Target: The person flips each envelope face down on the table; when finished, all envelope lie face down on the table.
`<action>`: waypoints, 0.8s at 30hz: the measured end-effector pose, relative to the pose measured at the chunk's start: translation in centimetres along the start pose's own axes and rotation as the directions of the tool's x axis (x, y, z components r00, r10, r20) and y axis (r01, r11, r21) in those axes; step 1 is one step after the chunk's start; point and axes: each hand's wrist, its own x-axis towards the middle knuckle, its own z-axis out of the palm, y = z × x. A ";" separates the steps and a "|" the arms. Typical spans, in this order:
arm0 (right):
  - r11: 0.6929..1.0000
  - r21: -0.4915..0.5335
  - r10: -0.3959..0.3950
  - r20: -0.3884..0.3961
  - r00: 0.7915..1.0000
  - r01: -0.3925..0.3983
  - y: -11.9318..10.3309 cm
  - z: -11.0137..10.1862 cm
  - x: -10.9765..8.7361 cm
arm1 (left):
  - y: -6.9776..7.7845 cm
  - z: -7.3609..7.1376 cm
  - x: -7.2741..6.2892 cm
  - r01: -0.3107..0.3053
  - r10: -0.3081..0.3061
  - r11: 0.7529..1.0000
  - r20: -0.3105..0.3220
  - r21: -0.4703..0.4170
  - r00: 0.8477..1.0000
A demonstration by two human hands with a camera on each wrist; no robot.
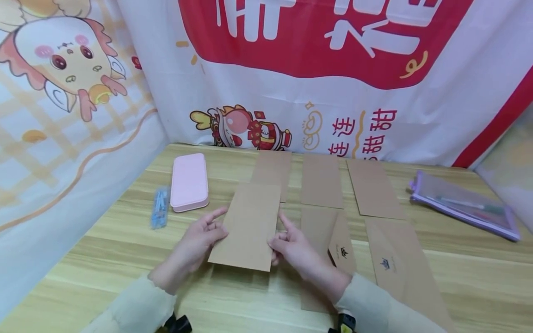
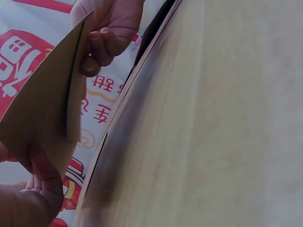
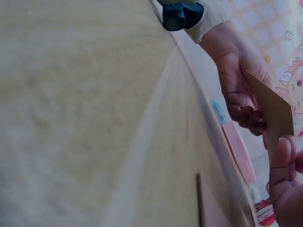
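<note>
Over wood-grain desk [image 1: 250,310], w/ printed cloth [image 1: 258,88] behind, held kraft envelope [image 1: 249,222] aloft, pinched at opp. long edges by fingers of L hand [image 1: 202,239] and R hand [image 1: 294,246]; looked v. light, thin, prob. bendy and easily creased, so best gripped lightly by edges, approx. mid-length

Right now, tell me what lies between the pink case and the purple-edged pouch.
In the head view, a row of three brown envelopes; the held envelope partly covers the leftmost.
</note>
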 end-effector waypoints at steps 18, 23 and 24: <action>0.987 -0.120 0.112 0.039 0.993 -0.106 1.6 0.2 -1.0 | -1.2 -0.4 -1.1 0.021 -0.057 0.923 0.083 0.384 0.995; 0.982 -0.120 0.150 0.043 0.988 -0.144 1.6 0.2 -1.3 | -0.9 -0.3 -1.2 -0.040 -0.023 0.888 0.132 0.457 0.991; 0.981 -0.118 0.161 0.046 0.986 -0.155 1.6 0.2 -1.4 | -0.9 -0.3 -1.2 -0.055 -0.016 0.884 0.148 0.465 0.989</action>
